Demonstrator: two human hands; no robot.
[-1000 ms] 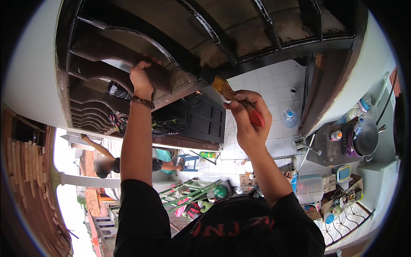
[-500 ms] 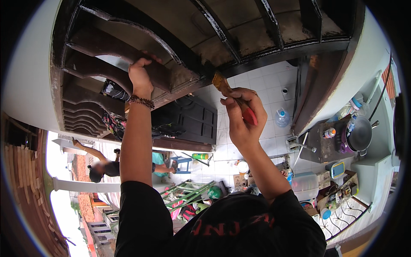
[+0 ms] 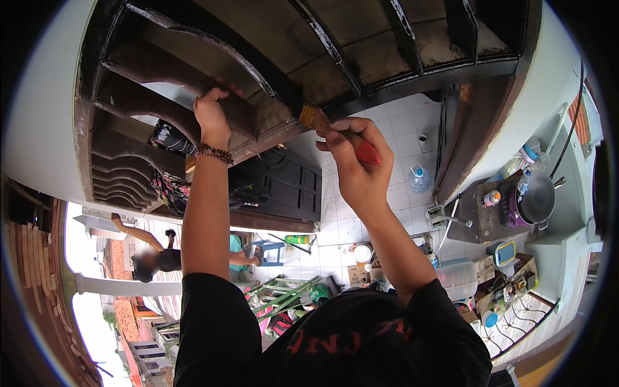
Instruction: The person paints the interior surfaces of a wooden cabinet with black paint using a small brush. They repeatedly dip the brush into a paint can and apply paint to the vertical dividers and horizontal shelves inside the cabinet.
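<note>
Overhead, a wooden frame has a long bottom rail [image 3: 425,84] and several slats, some dark and glossy, others duller brown. My left hand [image 3: 213,119], with a beaded bracelet at the wrist, is closed around the end of a brown wooden slat [image 3: 161,68]. Its fingertips are mostly hidden behind the wood. Between thumb and fingers of my right hand [image 3: 361,169] is a paintbrush [image 3: 316,119] with a red-ended handle. The dark bristles meet the rail, near the foot of a dark curved slat [image 3: 219,48].
Below are a dark panelled door [image 3: 293,184], a water bottle [image 3: 419,178], and a pan [image 3: 537,198] with a spray can [image 3: 491,198] beside it. A green ladder [image 3: 287,297] stands near a blue stool [image 3: 269,250]. Another person [image 3: 158,260] reaches up at the left.
My right hand has moved the paintbrush left along the rail, closer to my left hand. My left hand keeps its hold on the slat. The view has shifted slightly.
</note>
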